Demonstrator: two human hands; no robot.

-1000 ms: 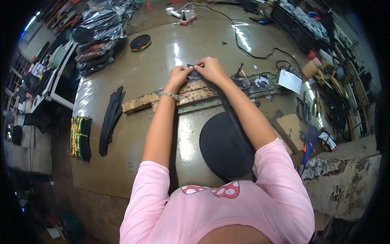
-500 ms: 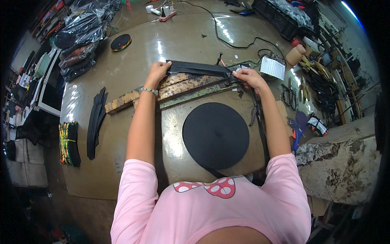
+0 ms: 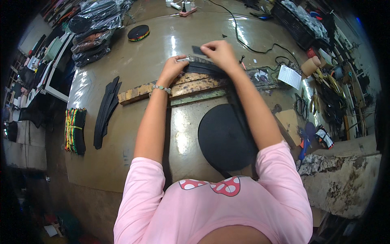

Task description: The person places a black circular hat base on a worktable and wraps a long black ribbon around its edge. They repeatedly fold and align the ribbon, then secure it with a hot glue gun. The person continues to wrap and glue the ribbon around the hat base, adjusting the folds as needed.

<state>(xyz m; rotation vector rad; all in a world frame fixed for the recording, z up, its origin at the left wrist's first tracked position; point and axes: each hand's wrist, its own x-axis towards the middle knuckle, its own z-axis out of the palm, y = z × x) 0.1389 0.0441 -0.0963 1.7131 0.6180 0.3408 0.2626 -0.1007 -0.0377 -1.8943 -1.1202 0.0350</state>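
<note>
Black strap (image 3: 203, 68) lies over the far part of the wooden bars (image 3: 140, 92) on the brown tabletop (image 3: 126, 126), between the person's hands. Its long axis runs mostly left to right, tipping slightly toward the body at the right. Its left end points at the left hand (image 3: 172, 71); the other way, it passes beneath the right forearm, near the round black roll (image 3: 222, 137) lying flat on the table. The left hand is half-curled at that end, its fingers partly spread; whether it pinches the strap or only rests against it, I cannot tell. The right hand (image 3: 221, 55), beyond the strap, has thumb and fingers closed on a small dark piece (image 3: 198, 49), which juts leftward from the fingertips, its edges softened by blur.

I judge the step in hand to be handling this short piece beside the strap. The next move calls for a sure pinch on the piece, and for the left hand to steady the strap's end on the bars.
</note>
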